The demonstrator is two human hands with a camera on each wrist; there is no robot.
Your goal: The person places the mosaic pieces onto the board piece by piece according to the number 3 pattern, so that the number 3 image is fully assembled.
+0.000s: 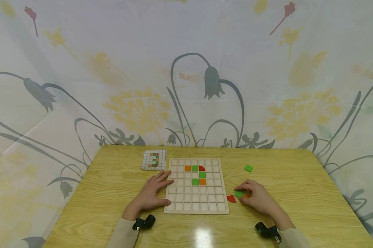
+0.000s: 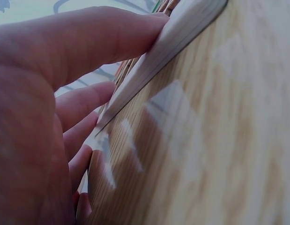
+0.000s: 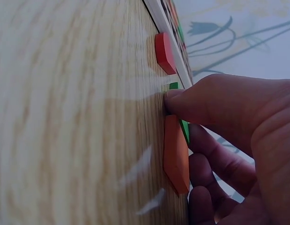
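Our right hand (image 1: 258, 197) pinches a light, stiff green tile (image 1: 238, 194) by its edges while our flat left hand (image 1: 152, 191) steadies the grid board (image 1: 197, 208).

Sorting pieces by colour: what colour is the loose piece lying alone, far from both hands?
Green, clearest in the head view.

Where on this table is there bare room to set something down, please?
The wood is bare along the near edge between the two wrists, left of the left hand, and right of the lone green tile. It is crowded beside the board: the right hand sits over loose tiles, with a red piece close by. The pattern card fills the board's far-left corner.
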